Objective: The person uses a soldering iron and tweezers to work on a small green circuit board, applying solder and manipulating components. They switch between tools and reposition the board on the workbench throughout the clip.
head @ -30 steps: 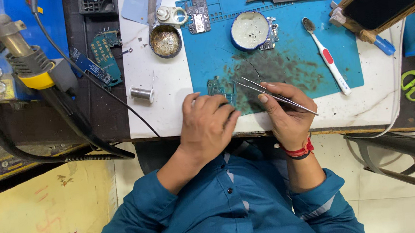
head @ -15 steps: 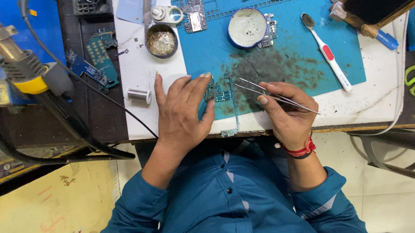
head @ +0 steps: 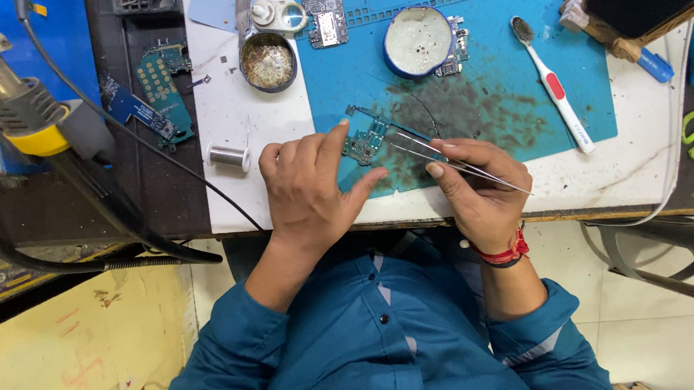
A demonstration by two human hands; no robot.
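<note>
Sliding forward since half a second ago, the left hand (head: pixel 307 191) is spreading its fingers and pressing the small green circuit board (head: pixel 366 141) at the frame's centre on the stained blue silicone work mat (head: pixel 480 102) — the right hand (head: pixel 478 185) is pinching thin steel tweezers (head: pixel 452 160), tips just beside the board
</note>
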